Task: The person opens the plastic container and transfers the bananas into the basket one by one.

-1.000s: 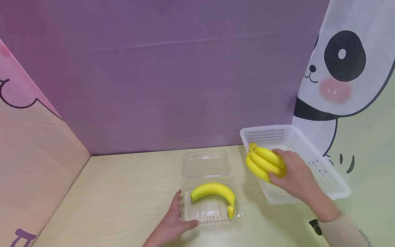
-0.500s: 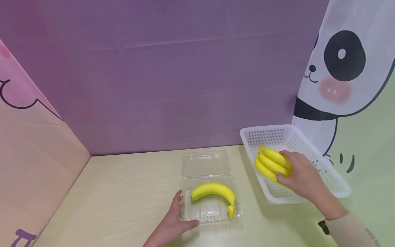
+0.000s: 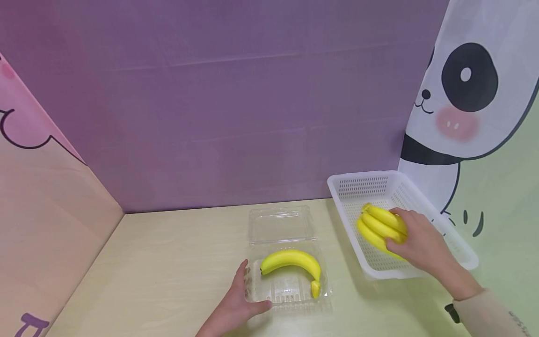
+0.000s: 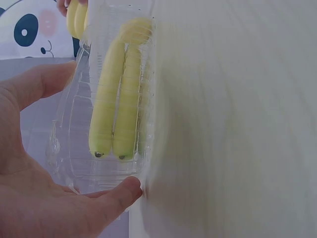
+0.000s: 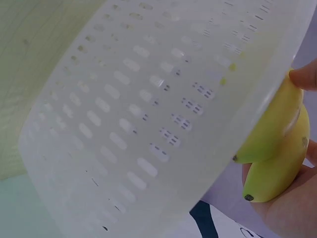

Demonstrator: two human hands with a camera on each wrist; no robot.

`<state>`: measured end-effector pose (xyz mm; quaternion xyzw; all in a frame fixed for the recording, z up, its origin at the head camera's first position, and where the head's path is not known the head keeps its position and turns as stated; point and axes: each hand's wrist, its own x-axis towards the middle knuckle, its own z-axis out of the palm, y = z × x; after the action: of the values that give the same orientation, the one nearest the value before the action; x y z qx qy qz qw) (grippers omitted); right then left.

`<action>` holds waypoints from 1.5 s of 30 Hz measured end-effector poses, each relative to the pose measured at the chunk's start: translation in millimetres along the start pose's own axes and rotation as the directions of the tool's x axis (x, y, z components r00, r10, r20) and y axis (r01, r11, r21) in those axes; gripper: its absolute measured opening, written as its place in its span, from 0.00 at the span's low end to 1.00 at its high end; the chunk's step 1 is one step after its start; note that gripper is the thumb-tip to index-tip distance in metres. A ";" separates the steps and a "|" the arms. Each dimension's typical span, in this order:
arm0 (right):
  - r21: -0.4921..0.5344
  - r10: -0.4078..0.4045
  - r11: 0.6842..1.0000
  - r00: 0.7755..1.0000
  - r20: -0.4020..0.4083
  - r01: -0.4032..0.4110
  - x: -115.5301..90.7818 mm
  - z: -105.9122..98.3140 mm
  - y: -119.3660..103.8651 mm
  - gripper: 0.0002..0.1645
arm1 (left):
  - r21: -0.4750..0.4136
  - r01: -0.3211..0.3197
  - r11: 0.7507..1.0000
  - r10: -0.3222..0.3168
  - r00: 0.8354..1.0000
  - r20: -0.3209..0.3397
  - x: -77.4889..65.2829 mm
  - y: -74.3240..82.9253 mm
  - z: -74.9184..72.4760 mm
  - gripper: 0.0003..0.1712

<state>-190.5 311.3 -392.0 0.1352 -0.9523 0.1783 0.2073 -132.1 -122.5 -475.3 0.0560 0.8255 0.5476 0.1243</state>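
Progress: one banana [image 3: 291,257] is already seated in the clear container [image 3: 280,284] on the tabletop [image 3: 181,262]; the lid [image 3: 281,224] stands folded back at twelve o'clock. Outstanding, in my judgement: the lid is unclosed and the bunch of bananas [image 3: 381,228] unreleased. The right hand [image 3: 417,239] grips that bunch from its four o'clock side, within the outline of the white basket [image 3: 363,185], which sits at about two o'clock from the container. Whether the bunch touches the basket floor cannot be confirmed. The left hand [image 3: 236,302] is spread wide at the container's eight o'clock corner.

Condition: bunch bright yellow, stem towards eleven o'clock, tips greenish with dark ends. Single banana smooth and arched, its stem end at four o'clock, dark tip at nine
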 end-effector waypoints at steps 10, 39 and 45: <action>-0.010 0.049 0.999 0.998 0.049 -0.049 1.1 0.5 9.7 0.38 | -0.022 -0.003 1.000 0.004 1.000 0.010 0.9 -0.5 -0.5 0.71; -0.114 0.122 0.988 0.979 0.163 -0.104 -2.2 2.1 36.6 0.38 | -0.040 -0.018 0.999 0.019 1.000 0.009 -1.1 -1.8 -0.3 0.70; -0.129 0.137 0.985 0.974 0.182 -0.115 -0.3 2.4 41.1 0.38 | -0.045 -0.014 0.999 0.014 1.000 0.013 -1.8 0.2 -0.4 0.70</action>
<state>-204.7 347.4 -405.8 0.0783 -0.9832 0.1211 0.1115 -130.5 -123.2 -474.7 0.0626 0.8117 0.5666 0.1270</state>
